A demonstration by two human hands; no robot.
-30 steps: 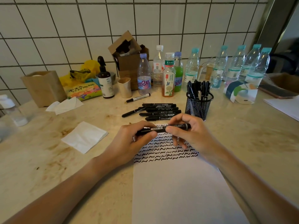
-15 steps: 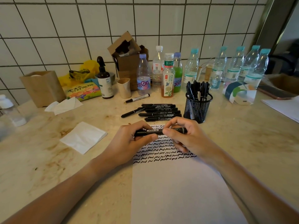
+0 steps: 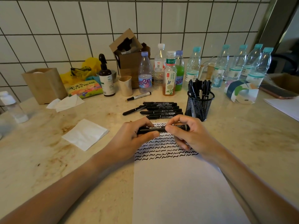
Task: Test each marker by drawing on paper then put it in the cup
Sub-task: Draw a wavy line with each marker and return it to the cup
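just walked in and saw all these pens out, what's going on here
A person is testing markers. Both hands hold one black marker level above the paper, the left hand on one end and the right hand on the other. Rows of squiggles already fill the paper's top. Some markers stand in the mesh cup; others lie in a pile beside it.

Both hands grip one black marker (image 3: 159, 129) level above the scribbled paper (image 3: 181, 183): left hand (image 3: 137, 136) and right hand (image 3: 191, 135). The mesh cup (image 3: 199, 107) holds markers.
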